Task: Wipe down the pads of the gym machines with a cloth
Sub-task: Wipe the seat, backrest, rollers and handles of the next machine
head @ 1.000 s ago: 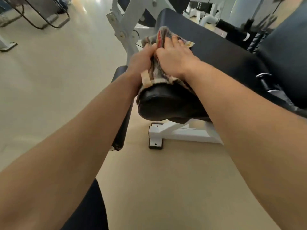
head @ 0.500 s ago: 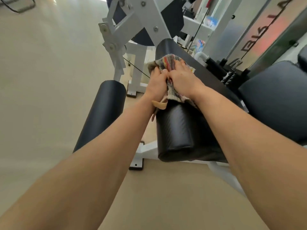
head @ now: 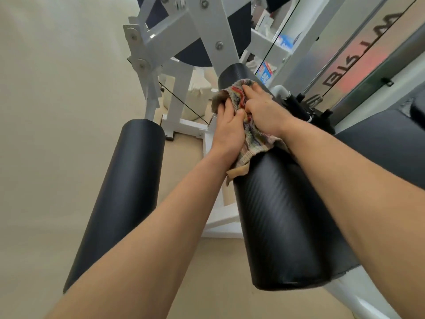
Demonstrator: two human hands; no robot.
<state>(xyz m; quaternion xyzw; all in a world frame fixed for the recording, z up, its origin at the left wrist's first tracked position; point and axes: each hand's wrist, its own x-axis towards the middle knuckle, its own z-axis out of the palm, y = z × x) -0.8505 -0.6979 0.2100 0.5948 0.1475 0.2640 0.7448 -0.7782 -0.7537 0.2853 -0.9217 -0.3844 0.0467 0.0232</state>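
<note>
While both hands bear on the cloth [head: 254, 141], we judge the step in hand to be the wiping of the upper roller pad [head: 282, 215]; the head view is the only one supplied.

Position: the cloth, a striped multicoloured knit, is draped over the far half of this pad, with a pale corner hanging off its left flank. The left hand [head: 226, 132] has its grip closed on a bunched fold at the cloth's left edge, fingers curled round it. The right hand [head: 264, 113] lies on top with an open grip, fingers stretched forward and pressing the cloth against the pad.

Recommendation: we would keep the pressure even and draw the cloth along the full length toward the bare near end. It should also be worked round the curve so the underside is not missed. Spreading the bunched fold would give more contact.

Condition: the pad is a black cylinder with a finely woven-pattern cover and a dull sheen. Its cover looks ragged at the near rim, lower right. We can make out no soiling.

A second roller pad [head: 119, 192] lies lower left, well apart from the cloth.
</note>
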